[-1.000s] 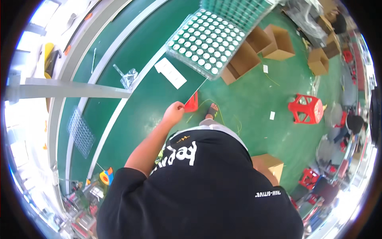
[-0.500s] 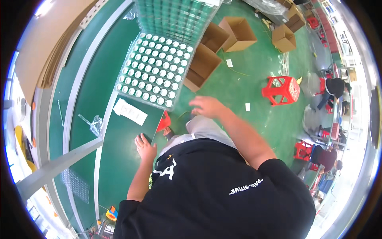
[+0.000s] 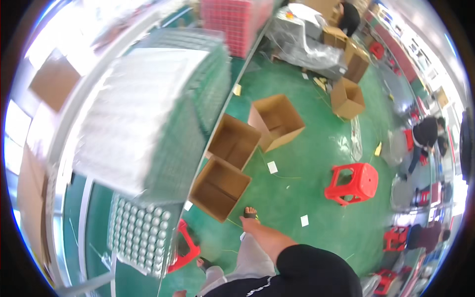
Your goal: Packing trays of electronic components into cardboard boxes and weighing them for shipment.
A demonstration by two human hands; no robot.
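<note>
My right hand (image 3: 251, 224) hangs over my right leg, above the floor. It touches no object that I can make out, and its fingers are too unclear to read. Only a sliver of my left hand (image 3: 179, 293) shows at the lower edge, beside the bench; its fingers are hidden. Nearest to it on the bench is a clear plastic tray (image 3: 115, 232) filled with rows of white-topped round pieces (image 3: 143, 228). Behind that tray rises a tall stack of clear plastic trays (image 3: 170, 141) with a white top layer (image 3: 133, 109).
Open cardboard boxes (image 3: 221, 187) stand on the green floor right of the bench. A red stool (image 3: 352, 182) is farther right, and another red stool (image 3: 185, 250) is by the bench. Red crates (image 3: 230, 22) stand at the far end. People sit at benches along the right.
My view has swung up and farther along the bench, bringing the tall tray stack and red crates into view. My left hand has slipped to the lower edge; my right hand sits lower in view.
</note>
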